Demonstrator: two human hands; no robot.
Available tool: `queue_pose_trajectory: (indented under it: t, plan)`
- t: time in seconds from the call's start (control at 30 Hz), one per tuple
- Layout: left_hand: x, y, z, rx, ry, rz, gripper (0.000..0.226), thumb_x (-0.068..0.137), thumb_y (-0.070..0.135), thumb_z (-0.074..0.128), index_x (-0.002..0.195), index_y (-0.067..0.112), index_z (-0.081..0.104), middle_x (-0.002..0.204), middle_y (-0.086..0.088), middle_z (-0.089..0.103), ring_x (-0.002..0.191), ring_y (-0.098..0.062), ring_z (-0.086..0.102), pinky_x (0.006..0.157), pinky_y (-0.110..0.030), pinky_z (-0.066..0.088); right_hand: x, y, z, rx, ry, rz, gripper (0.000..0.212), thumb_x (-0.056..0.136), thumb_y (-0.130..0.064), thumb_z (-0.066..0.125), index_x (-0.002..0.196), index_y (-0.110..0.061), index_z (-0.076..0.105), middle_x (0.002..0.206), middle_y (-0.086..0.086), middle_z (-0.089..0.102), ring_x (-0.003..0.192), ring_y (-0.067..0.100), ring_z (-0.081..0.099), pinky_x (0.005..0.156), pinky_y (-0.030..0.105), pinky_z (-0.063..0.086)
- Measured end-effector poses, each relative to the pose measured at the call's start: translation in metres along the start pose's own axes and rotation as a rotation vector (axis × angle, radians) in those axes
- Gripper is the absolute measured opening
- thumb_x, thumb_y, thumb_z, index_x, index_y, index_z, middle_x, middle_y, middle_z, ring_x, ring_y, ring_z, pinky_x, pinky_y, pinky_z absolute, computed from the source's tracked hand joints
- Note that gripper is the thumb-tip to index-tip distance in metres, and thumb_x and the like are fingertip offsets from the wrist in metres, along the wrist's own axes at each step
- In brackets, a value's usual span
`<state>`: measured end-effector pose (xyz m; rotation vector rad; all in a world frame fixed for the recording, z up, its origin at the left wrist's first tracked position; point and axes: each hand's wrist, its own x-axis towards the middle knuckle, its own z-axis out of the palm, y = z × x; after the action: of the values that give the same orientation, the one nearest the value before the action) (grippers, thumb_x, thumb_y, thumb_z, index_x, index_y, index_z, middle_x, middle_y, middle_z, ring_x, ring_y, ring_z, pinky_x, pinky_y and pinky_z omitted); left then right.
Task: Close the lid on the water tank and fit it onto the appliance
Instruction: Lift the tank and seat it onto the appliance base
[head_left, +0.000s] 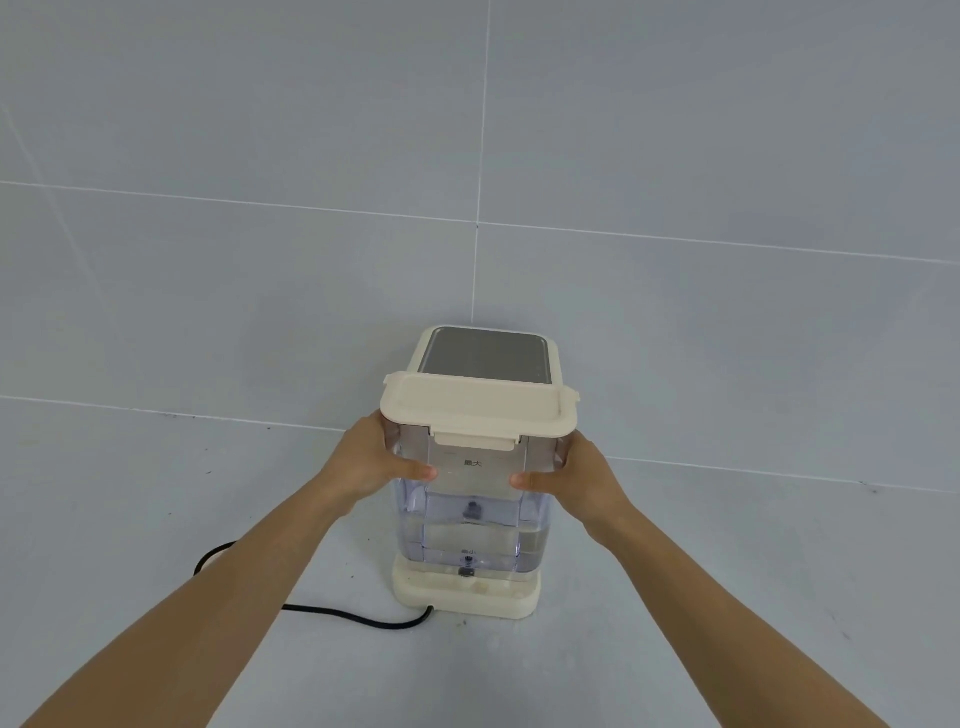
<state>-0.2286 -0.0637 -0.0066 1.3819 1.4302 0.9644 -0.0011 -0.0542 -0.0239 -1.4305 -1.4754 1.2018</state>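
Note:
A clear water tank (470, 525), partly filled with water, stands upright over the cream base (467, 597) of the appliance. Its cream lid (478, 410) lies flat on top with the front latch folded down. Behind the tank rises the appliance body (488, 353), cream with a grey top panel. My left hand (371, 460) grips the tank's upper left side, thumb across the front. My right hand (574, 475) grips the upper right side the same way. Whether the tank rests fully on the base I cannot tell.
A black power cord (358, 618) runs from the base's front left corner and curls away to the left on the grey tiled floor (727, 571). A grey tiled wall (675, 156) stands close behind the appliance.

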Motion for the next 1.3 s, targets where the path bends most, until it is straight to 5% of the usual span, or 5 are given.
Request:
queue_pose_trajectory:
  t: [0.3,0.77,0.93,1.13,1.3]
  plan:
    - [0.004,-0.011,0.0,0.043,0.005,-0.029,0.081,0.044,0.014,0.087,0.116,0.018,0.052,0.112,-0.005,0.061,0.104,-0.019,0.053,0.088,-0.029,0.04,0.001,0.011,0.004,-0.018,0.006,0.013,0.077,0.059,-0.014,0.082,0.126,-0.015,0.045,0.127,-0.001,0.058,0.118,0.021,0.053,0.1,0.036,0.044]
    - [0.002,-0.021,0.005,0.108,0.012,-0.022,0.073,0.058,0.003,0.081,0.122,0.016,0.048,0.106,0.004,0.057,0.102,-0.014,0.048,0.084,-0.028,0.037,-0.003,0.019,0.007,-0.033,0.006,0.03,0.077,0.06,-0.013,0.081,0.127,-0.014,0.044,0.129,-0.002,0.056,0.114,0.017,0.05,0.089,0.026,0.039]
    - [0.001,-0.022,0.005,0.109,0.009,-0.013,0.071,0.059,0.001,0.08,0.12,0.019,0.048,0.093,0.022,0.054,0.104,-0.012,0.048,0.087,-0.027,0.036,-0.004,0.019,0.007,-0.045,0.006,0.026,0.079,0.062,-0.013,0.081,0.13,-0.014,0.042,0.13,-0.002,0.054,0.117,0.016,0.048,0.09,0.026,0.038]
    - [0.001,-0.024,0.006,0.12,0.007,-0.017,0.074,0.06,0.003,0.08,0.125,0.017,0.047,0.111,0.009,0.054,0.108,-0.009,0.045,0.09,-0.027,0.035,-0.004,0.021,0.009,-0.039,0.013,0.04,0.081,0.06,-0.012,0.082,0.13,-0.013,0.041,0.132,0.0,0.054,0.119,0.017,0.048,0.091,0.026,0.039]
    - [0.002,-0.028,0.007,0.148,0.015,-0.026,0.072,0.06,0.006,0.081,0.123,0.018,0.047,0.104,0.011,0.056,0.107,-0.012,0.046,0.087,-0.028,0.037,-0.004,0.024,0.01,-0.046,0.016,0.044,0.08,0.06,-0.012,0.082,0.13,-0.013,0.041,0.133,0.0,0.054,0.116,0.016,0.049,0.09,0.026,0.039]
